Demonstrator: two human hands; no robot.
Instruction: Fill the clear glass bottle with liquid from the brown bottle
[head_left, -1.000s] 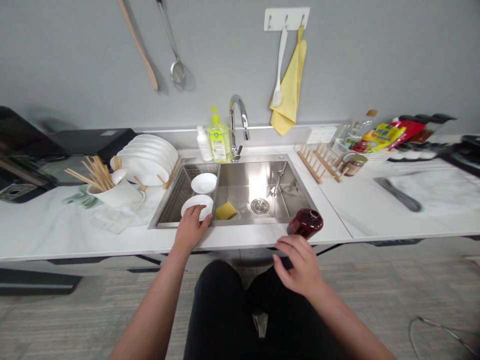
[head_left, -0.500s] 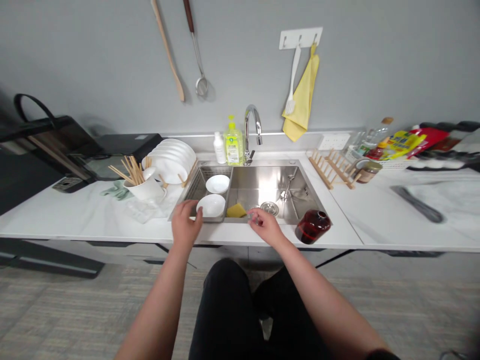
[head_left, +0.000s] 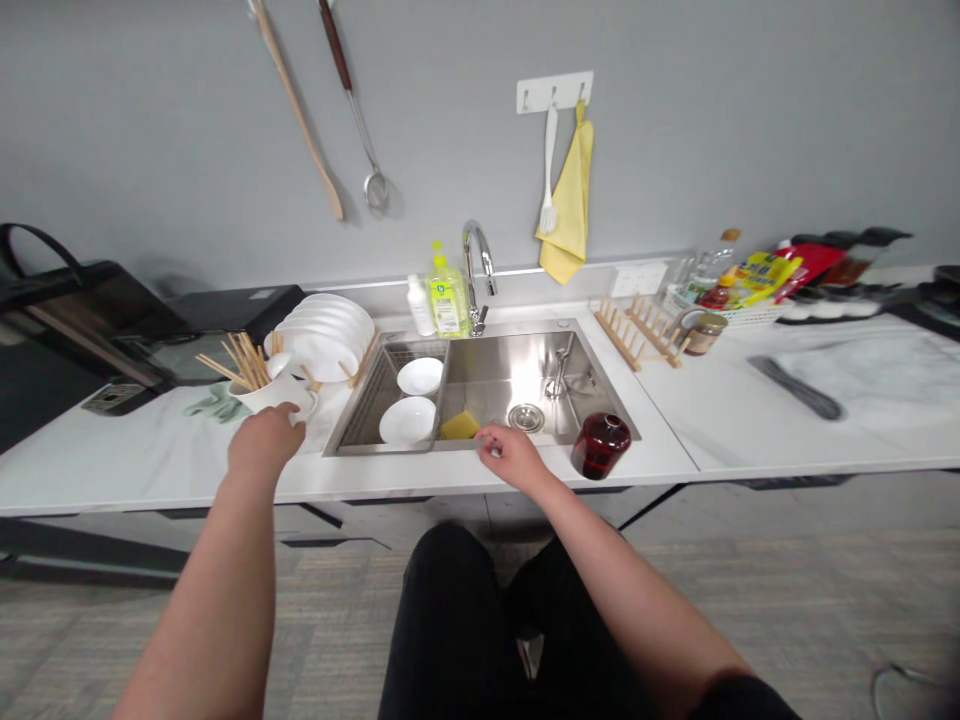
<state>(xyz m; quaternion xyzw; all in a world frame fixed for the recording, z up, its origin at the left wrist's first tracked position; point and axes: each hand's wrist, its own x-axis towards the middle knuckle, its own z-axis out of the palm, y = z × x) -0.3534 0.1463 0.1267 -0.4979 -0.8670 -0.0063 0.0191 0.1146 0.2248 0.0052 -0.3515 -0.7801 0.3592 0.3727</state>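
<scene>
My left hand (head_left: 266, 440) reaches over the counter at the front of a white cup (head_left: 266, 398) full of wooden chopsticks (head_left: 244, 360). Its fingertips are hidden, so I cannot tell whether they grip anything. My right hand (head_left: 514, 457) is at the sink's front edge, with fingers curled together around a small clear object (head_left: 491, 450) that I cannot name. Just left of it, a yellow sponge (head_left: 459, 426) lies in the sink (head_left: 495, 365). Two white bowls (head_left: 409, 421) sit in the wire basket (head_left: 367, 400) on the sink's left side.
A dark red bottle (head_left: 600, 446) stands at the sink's front right corner. White plates (head_left: 319, 350) fill a rack behind the cup. A soap bottle (head_left: 447, 300) stands left of the faucet (head_left: 478, 275). A wooden rack (head_left: 637, 332) and a jar (head_left: 705, 335) are on the right.
My left hand has moved left from beside the front bowl to the chopstick cup. My right hand stays at the sink's front edge, fingers still curled. The view has shifted slightly.
</scene>
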